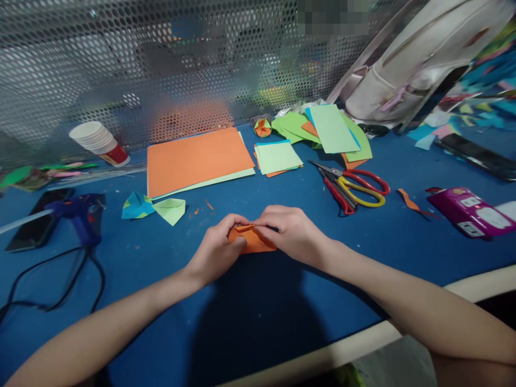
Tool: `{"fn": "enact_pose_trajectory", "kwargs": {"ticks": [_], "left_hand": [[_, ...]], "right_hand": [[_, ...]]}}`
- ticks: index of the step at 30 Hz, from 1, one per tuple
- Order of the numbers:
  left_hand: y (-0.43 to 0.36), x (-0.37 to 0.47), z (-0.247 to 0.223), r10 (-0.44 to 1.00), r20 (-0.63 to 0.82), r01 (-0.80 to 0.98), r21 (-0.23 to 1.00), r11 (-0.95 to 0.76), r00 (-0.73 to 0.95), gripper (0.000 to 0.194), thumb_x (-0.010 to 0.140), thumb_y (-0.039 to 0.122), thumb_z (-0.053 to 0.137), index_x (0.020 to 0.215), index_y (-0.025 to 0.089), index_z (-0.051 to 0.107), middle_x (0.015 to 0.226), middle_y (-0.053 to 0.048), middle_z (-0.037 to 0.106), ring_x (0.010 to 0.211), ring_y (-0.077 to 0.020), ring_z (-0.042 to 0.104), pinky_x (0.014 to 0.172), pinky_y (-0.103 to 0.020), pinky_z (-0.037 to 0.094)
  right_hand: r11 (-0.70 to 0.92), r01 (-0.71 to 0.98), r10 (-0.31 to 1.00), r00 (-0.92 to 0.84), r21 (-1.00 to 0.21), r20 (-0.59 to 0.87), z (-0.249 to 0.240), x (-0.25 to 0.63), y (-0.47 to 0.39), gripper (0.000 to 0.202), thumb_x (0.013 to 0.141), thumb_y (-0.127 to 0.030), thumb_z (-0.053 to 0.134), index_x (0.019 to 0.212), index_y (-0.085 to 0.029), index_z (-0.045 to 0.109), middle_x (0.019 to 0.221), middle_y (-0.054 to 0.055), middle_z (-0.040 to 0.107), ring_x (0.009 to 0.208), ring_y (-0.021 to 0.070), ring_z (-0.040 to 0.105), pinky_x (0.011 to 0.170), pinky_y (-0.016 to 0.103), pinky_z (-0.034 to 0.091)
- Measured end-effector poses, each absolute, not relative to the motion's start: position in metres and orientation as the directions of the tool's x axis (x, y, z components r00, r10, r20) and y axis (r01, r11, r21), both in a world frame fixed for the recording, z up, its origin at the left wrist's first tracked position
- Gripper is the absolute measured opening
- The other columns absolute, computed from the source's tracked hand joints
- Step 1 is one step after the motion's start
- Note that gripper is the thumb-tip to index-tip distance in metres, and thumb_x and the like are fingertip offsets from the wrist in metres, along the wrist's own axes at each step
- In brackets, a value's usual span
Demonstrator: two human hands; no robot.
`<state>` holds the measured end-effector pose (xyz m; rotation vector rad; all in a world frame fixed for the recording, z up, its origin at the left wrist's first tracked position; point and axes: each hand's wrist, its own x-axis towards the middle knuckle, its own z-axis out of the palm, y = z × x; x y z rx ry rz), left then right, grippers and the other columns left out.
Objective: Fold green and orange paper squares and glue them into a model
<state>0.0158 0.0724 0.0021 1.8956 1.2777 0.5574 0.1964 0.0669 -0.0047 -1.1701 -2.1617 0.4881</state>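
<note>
While both hands' fingers pinch the folded orange paper (253, 240), bare blue table (250, 317) lies toward the near edge.

1. The left hand (215, 248) and right hand (292, 231) pinch a folded orange paper (255, 242) between their fingertips, on the blue table (258, 317);
2. beyond the fingers lies an orange sheet (197, 157); right of them, scissors (355, 188); left, a glue gun (80, 215).
</note>
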Motion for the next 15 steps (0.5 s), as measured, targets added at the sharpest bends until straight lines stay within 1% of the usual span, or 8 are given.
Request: {"fn": "enact_pose_trajectory", "kwargs": {"ticks": [3,5,8,11,15], "left_hand": [[0.0722,0.0160,0.0022,0.917,-0.042,0.566,0.798,-0.208,0.396,0.022,0.075,0.014,0.047,0.093,0.019,0.057,0.089,0.000,0.066,0.081,-0.0139,0.060,0.070,-0.023,0.045],[0.0721,0.0163,0.0021,0.917,-0.037,0.561,0.801,-0.210,0.397,0.018,0.079,0.018,0.047,0.092,0.019,0.059,0.089,-0.001,0.067,0.081,-0.0137,0.060,0.070,-0.022,0.045],[0.0718,0.0165,0.0013,0.915,-0.019,0.570,0.788,-0.234,0.403,0.018,0.084,0.020,0.044,0.090,0.019,0.061,0.082,0.000,0.067,0.074,-0.0121,0.059,0.066,-0.021,0.043],[0.0708,0.0160,0.0003,0.913,0.016,0.592,0.756,-0.278,0.408,0.018,0.086,0.020,0.043,0.087,0.018,0.061,0.073,0.001,0.065,0.063,-0.0102,0.055,0.060,-0.021,0.041],[0.0693,0.0151,-0.0002,0.894,0.064,0.586,0.735,-0.342,0.443,0.017,0.087,0.020,0.042,0.085,0.018,0.059,0.072,0.002,0.065,0.063,-0.0096,0.055,0.060,-0.020,0.041]], "right_hand": [[0.574,0.628,0.819,-0.428,-0.526,0.383,-0.0073,0.1957,0.0662,0.025,0.087,-0.015,0.048,0.078,-0.015,0.071,0.071,0.005,0.065,0.068,0.0133,0.058,0.063,0.023,0.043],[0.584,0.631,0.811,-0.433,-0.511,0.393,-0.0085,0.1956,0.0663,0.025,0.087,-0.015,0.048,0.077,-0.014,0.070,0.070,0.006,0.064,0.067,0.0136,0.058,0.062,0.023,0.043],[0.580,0.632,0.815,-0.431,-0.515,0.389,-0.0080,0.1953,0.0667,0.024,0.086,-0.013,0.048,0.077,-0.013,0.070,0.070,0.006,0.063,0.068,0.0139,0.058,0.062,0.024,0.043],[0.555,0.631,0.832,-0.433,-0.542,0.347,-0.0052,0.1943,0.0662,0.021,0.086,-0.014,0.050,0.082,-0.014,0.070,0.074,0.005,0.065,0.070,0.0136,0.058,0.066,0.024,0.044],[0.533,0.637,0.844,-0.450,-0.557,0.293,-0.0038,0.1933,0.0647,0.021,0.087,-0.016,0.050,0.086,-0.015,0.070,0.078,0.006,0.066,0.074,0.0141,0.059,0.069,0.024,0.045]]}}
